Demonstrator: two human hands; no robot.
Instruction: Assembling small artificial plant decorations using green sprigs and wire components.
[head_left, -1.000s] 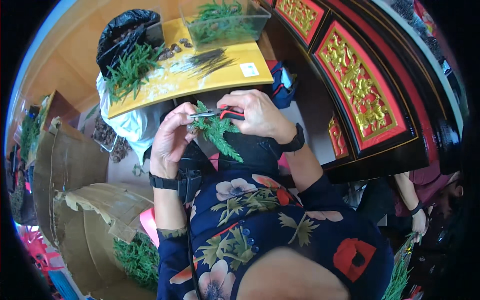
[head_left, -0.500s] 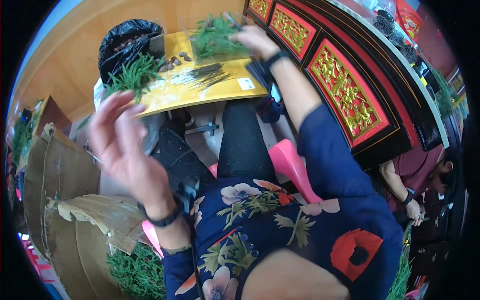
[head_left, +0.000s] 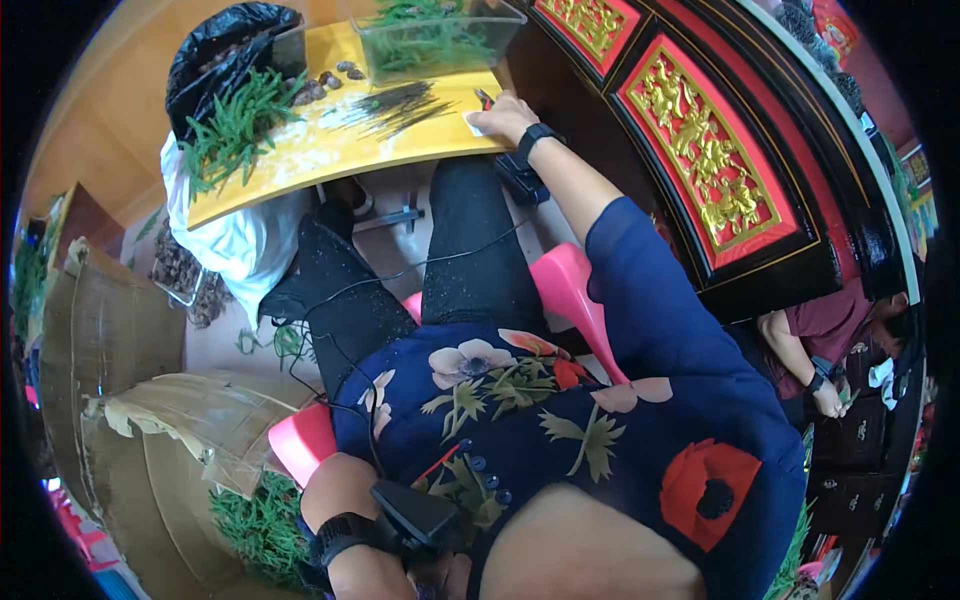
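Observation:
My right hand (head_left: pixel 508 115) is at the right end of the yellow table (head_left: pixel 310 155), fingers closed round a small hand tool (head_left: pixel 485 98) with dark jaws and a bit of red, like pliers. Most of the tool is hidden by the hand. Part of a white card (head_left: pixel 471 122) shows under the thumb. Thin dark wires or sticks (head_left: pixel 400 108) lie in a loose bundle to the left of this hand. Down at the lower edge, my left hand (head_left: pixel 370 578) is bent in against my body beside a black device (head_left: pixel 420 512); its fingers are hidden.
Green sprigs (head_left: pixel 235 125) and several brown cones (head_left: pixel 330 80) sit on the table. Behind are a clear box (head_left: pixel 440 55) of greenery and a black bag (head_left: pixel 225 55). A carved panel (head_left: pixel 700 150) borders the right; cardboard (head_left: pixel 120 340) stands left. Another person (head_left: pixel 815 340) sits at right.
My right hand has come from the clear box down to the table's right end and gripped the tool. My left hand has dropped from mid-air back to my body. The view has shifted.

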